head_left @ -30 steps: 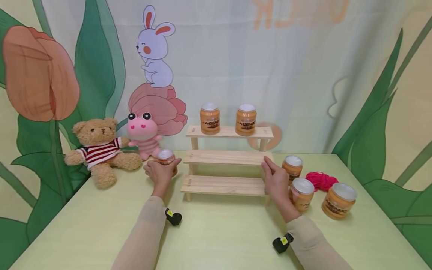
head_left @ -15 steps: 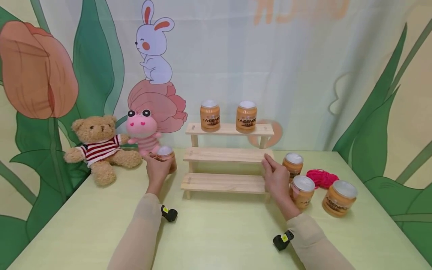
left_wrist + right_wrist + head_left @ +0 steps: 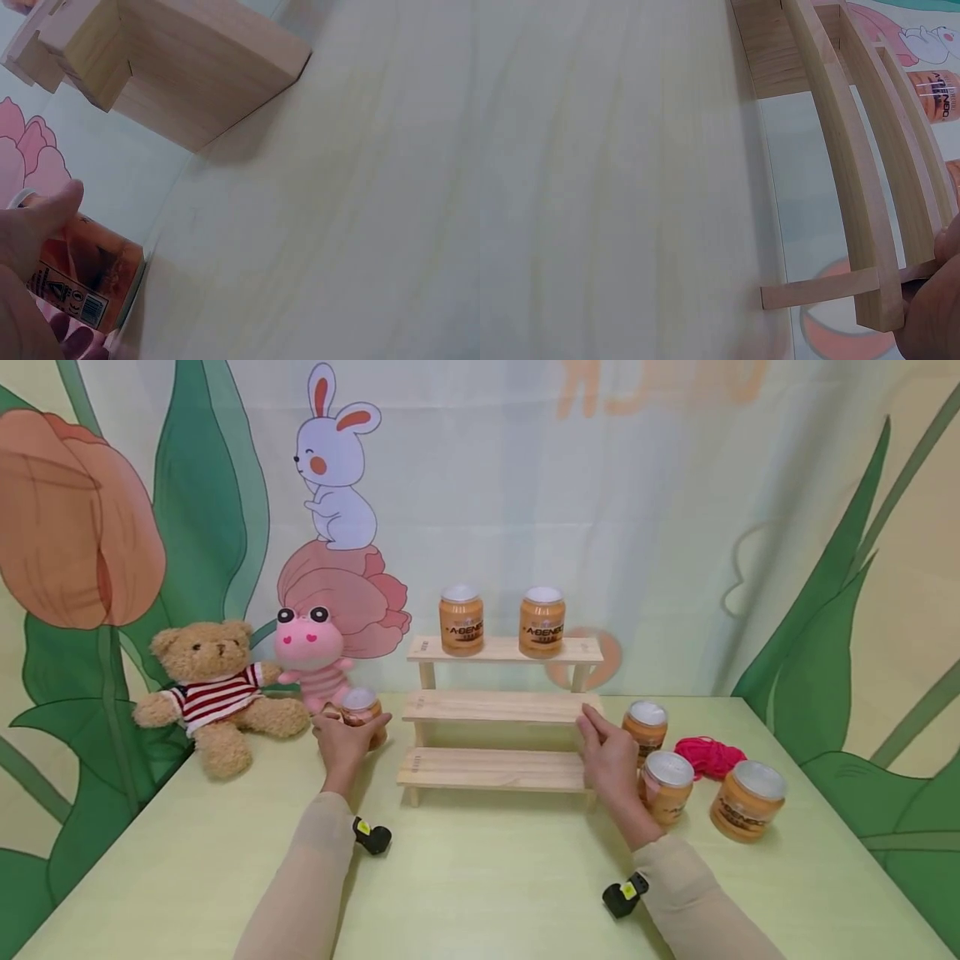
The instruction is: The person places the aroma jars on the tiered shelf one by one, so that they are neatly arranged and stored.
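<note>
On the left, my left hand [image 3: 343, 747] grips an orange jar [image 3: 362, 708] with a whitish lid. Its thumb lies across the jar [image 3: 97, 266] in the left wrist view, and some fingertips show beneath. Whether the jar's base touches the table, I cannot tell. A three-tier wooden display stand [image 3: 495, 768] occupies the centre. My right hand [image 3: 613, 767] holds the stand's right end by the middle tier, fingers partly hidden in the right wrist view. Two similar jars, a left one [image 3: 461, 620] and a right one [image 3: 542, 622], stand on the top tier.
Right of the stand are three more jars: a rear one [image 3: 647, 727], a front one [image 3: 666, 787] and a wider one [image 3: 748, 802]. Pink-red yarn [image 3: 708, 757] lies among them. A teddy bear [image 3: 217, 693] and a pink plush toy [image 3: 311, 660] sit at left before a printed curtain.
My left hand has shifted slightly left around the jar, leaving more of the jar showing. The right hand keeps its hold on the stand. The head view has shifted slightly.
</note>
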`<move>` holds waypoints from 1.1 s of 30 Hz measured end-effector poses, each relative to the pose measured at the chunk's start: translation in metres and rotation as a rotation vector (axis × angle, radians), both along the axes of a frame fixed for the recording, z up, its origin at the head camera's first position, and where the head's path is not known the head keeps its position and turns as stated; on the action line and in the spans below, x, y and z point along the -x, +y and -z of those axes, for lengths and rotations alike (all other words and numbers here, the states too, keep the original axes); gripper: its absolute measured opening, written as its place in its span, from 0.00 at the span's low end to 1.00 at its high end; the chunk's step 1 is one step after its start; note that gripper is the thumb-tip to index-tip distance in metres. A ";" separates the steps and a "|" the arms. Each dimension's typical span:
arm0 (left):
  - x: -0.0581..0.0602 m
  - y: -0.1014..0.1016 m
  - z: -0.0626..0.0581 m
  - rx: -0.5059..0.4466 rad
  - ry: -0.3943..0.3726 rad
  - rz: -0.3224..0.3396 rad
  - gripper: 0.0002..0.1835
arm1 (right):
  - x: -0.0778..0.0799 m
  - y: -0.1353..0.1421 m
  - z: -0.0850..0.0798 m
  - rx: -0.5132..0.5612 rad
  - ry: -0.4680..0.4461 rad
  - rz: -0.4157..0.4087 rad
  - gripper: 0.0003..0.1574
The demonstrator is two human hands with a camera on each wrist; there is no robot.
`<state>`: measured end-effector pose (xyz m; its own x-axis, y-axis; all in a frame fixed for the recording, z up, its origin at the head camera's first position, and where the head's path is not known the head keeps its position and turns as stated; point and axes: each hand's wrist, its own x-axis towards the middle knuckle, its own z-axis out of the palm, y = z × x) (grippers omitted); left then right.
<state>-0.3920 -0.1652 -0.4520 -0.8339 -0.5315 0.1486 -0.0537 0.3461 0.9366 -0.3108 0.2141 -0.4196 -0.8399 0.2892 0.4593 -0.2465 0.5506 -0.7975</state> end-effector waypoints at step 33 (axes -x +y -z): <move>0.006 -0.011 -0.012 -0.067 0.003 0.061 0.37 | 0.001 -0.001 0.000 0.009 -0.001 0.004 0.21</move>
